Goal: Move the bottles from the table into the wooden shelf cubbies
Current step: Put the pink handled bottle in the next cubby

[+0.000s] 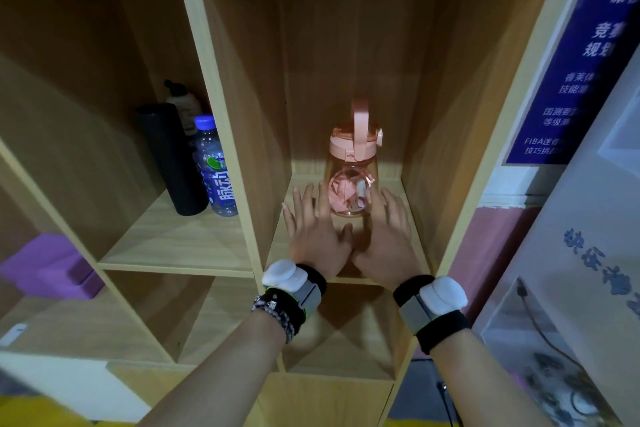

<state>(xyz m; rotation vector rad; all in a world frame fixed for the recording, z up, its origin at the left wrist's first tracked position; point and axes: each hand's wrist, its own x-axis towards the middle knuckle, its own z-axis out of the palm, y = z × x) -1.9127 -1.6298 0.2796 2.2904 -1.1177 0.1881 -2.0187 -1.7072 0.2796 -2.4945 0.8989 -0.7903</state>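
A clear pink bottle [350, 163] with a pink lid and raised handle stands upright in the right cubby of the wooden shelf [221, 87]. My left hand [317, 236] and my right hand [389, 239] lie just in front of it, fingers spread, at its base on either side, holding nothing. In the cubby to the left stand a black flask [169, 158], a blue-labelled plastic bottle [216, 168] and a pale bottle with a dark cap [183, 106] behind them.
A purple block [48, 265] lies in a lower left cubby. A blue poster with white writing [585, 55] hangs right of the shelf. White panels and cables [554, 340] are at the lower right. Lower cubbies sit under my wrists.
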